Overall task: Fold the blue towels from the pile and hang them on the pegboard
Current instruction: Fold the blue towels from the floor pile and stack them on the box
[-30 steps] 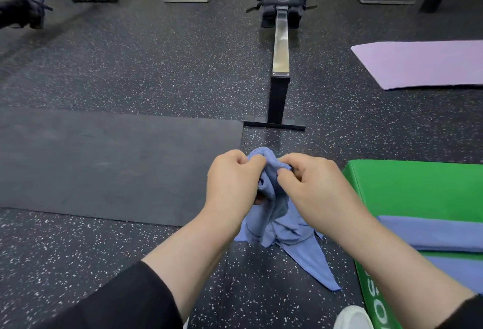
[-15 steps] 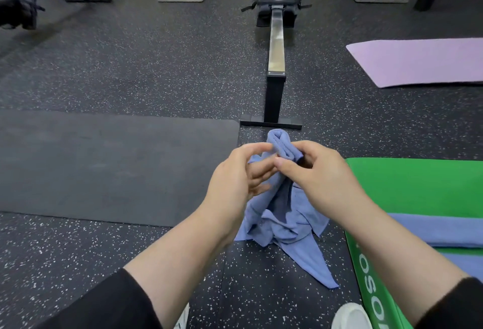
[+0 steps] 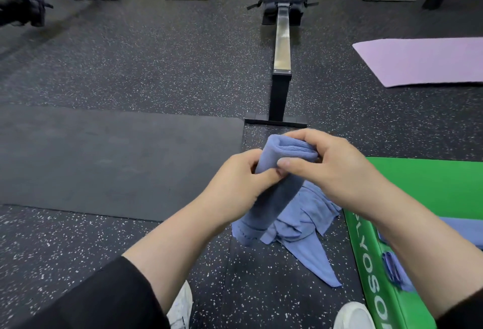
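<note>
I hold a blue towel (image 3: 282,172) in front of me, bunched into a long roll that hangs down toward the floor. My left hand (image 3: 235,187) grips its middle from the left. My right hand (image 3: 332,169) pinches its folded top end between thumb and fingers. Below it, a crumpled pile of blue towels (image 3: 305,226) lies on the speckled floor. More blue towels (image 3: 462,226) lie flat on the green box to the right. No pegboard is in view.
A green padded box (image 3: 428,187) stands at the right. A rowing machine (image 3: 282,49) runs straight ahead. A black mat (image 3: 104,158) lies left, a purple mat (image 3: 423,59) far right. My white shoes (image 3: 352,315) show at the bottom.
The towel has been raised and gathered into a tighter roll. My right hand shifted to its top end and my left hand slid down to the middle.
</note>
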Demonstrator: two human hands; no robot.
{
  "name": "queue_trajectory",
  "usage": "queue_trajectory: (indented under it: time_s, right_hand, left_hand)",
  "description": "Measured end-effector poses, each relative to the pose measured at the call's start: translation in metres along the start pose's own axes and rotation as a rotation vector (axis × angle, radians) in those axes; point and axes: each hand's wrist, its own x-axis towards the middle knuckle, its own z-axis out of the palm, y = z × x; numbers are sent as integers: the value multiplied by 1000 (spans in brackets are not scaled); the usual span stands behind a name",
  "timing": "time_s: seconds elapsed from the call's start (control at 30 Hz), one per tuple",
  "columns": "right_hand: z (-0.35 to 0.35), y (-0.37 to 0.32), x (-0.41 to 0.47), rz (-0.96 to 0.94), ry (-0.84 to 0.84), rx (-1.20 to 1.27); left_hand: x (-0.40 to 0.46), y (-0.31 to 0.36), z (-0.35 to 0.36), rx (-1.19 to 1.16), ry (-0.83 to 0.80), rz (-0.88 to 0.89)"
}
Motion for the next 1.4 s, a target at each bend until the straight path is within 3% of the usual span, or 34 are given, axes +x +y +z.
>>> queue_trajectory:
  time_s: [0.2, 0.6, 0.7, 0.87, 0.93, 1.07, 1.2, 1.4]
  right_hand:
    - [-8, -5, 2, -28, 183, -47]
    - [-30, 0, -4, 209, 486, 534]
    - [-34, 1, -8, 213, 459, 565]
    - [-23, -7, -14, 161, 259, 528]
    - [-14, -11, -15, 128, 191, 476]
    - [-2, -14, -13, 8, 106, 136]
    - [1, -18, -10, -28, 54, -28]
    - [-6, -28, -10, -56, 7, -422]
  left_hand:
    - [-1, -12, 1, -104, -134, -113]
    - [-16, -20, -1, 23, -223, -195]
    - [-21, -29, -4, 68, -254, -214]
    - [-25, -31, -6, 69, -224, -134]
    - [-23, -25, -5, -6, -148, -44]
    - [-18, -10, -4, -28, -11, 113]
    - [-15, -6, -3, 42, 83, 149]
    - [-17, -13, -4, 39, -21, 78]
